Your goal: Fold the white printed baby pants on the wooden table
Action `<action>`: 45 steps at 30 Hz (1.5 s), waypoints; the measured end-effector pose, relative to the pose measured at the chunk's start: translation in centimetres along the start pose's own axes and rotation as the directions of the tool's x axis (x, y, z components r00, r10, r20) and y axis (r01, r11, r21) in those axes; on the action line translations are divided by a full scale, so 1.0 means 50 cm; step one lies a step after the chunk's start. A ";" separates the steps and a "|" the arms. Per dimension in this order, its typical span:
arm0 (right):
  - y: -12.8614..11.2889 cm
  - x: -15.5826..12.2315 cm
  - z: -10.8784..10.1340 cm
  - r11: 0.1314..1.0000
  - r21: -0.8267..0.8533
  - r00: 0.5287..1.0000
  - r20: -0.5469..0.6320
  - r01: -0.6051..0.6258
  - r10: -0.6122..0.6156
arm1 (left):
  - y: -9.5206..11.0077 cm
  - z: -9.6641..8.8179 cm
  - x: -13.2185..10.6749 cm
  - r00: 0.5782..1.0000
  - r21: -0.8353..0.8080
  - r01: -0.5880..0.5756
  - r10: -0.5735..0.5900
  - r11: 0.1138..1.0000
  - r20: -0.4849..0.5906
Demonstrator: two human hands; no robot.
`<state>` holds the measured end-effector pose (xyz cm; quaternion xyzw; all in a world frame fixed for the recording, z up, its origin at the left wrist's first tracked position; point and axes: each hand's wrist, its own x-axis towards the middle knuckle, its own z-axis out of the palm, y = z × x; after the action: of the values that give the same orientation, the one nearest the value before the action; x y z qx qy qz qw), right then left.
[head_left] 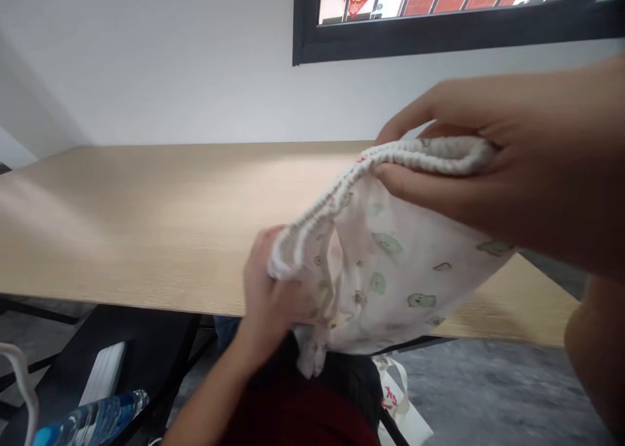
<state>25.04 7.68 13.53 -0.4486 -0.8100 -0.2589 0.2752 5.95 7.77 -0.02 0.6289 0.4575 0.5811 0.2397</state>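
Observation:
A pale pink-white garment with small green cartoon prints and a gathered, elastic-looking band is stretched between my hands above the table. It looks like a pair of small pants, though its full shape is folded and partly hidden. My left hand grips the lower left end of the band. At the upper right, my right hand pinches the other end, with the thumb below and fingers above. The cloth hangs down toward my lap, with a bunched piece near my left wrist.
A light wooden table runs along a white wall under a dark-framed window. Below left, a black chair carries a water bottle and a white strip-like object. A white bag is at lower right.

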 end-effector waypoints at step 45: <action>-0.016 0.128 0.671 0.918 0.326 0.791 0.612 -0.225 -0.023 | -0.127 -0.163 -0.056 0.633 0.599 -0.466 -0.227 0.651 0.740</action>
<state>14.31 33.39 -6.23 -0.4886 -0.8637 0.0760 0.0980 -3.43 6.47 -5.01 0.8837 0.4594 0.0320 0.0842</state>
